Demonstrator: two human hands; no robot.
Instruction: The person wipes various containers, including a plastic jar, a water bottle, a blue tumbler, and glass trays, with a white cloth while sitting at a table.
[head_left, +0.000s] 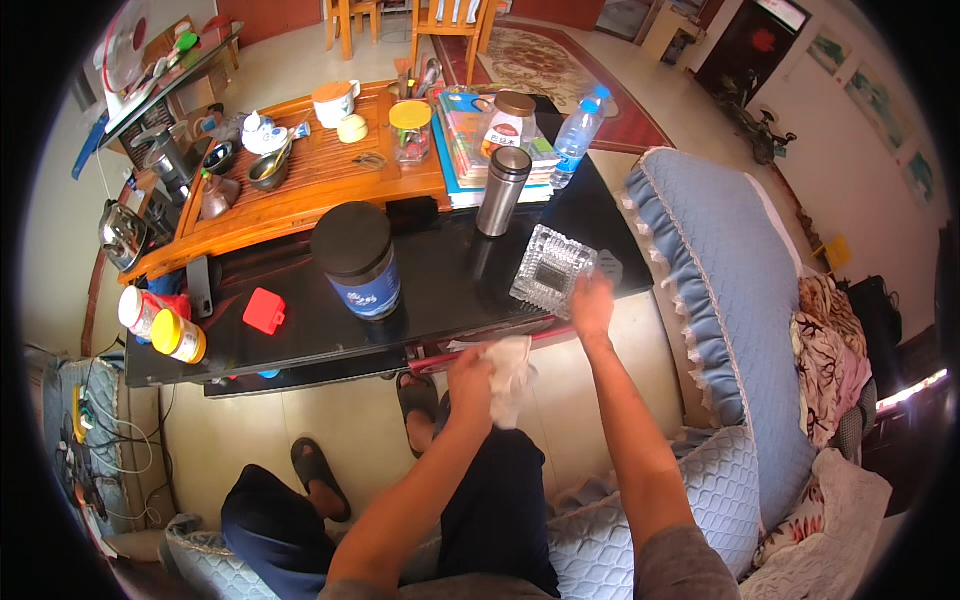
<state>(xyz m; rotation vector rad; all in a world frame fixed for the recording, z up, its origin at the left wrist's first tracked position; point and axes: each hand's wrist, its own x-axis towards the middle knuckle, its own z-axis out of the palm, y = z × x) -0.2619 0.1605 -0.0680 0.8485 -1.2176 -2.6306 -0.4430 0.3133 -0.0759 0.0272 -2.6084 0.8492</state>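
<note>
My left hand (472, 382) grips a crumpled pale cloth (511, 379) in front of the table edge, above my knee. At the right end of the black table (457, 277), my right hand (592, 300) touches the near right side of a square cut-glass ashtray (553, 270); it is slightly blurred, and whether its fingers grip the rim cannot be told. A clear, scallop-edged thing (609, 266) lies just beyond that hand. A steel vacuum flask (504, 191) stands upright behind the ashtray. Left of it is a large dark-lidded canister (358, 259) with a blue label.
A water bottle (579, 139) and a jar (510, 124) on stacked books (457, 150) stand at the back. Further left are a wooden tea tray (330, 172) with tea ware, a red box (265, 310), a phone (199, 286) and a yellow-lidded jar (178, 335). A blue-covered sofa (720, 300) flanks the right.
</note>
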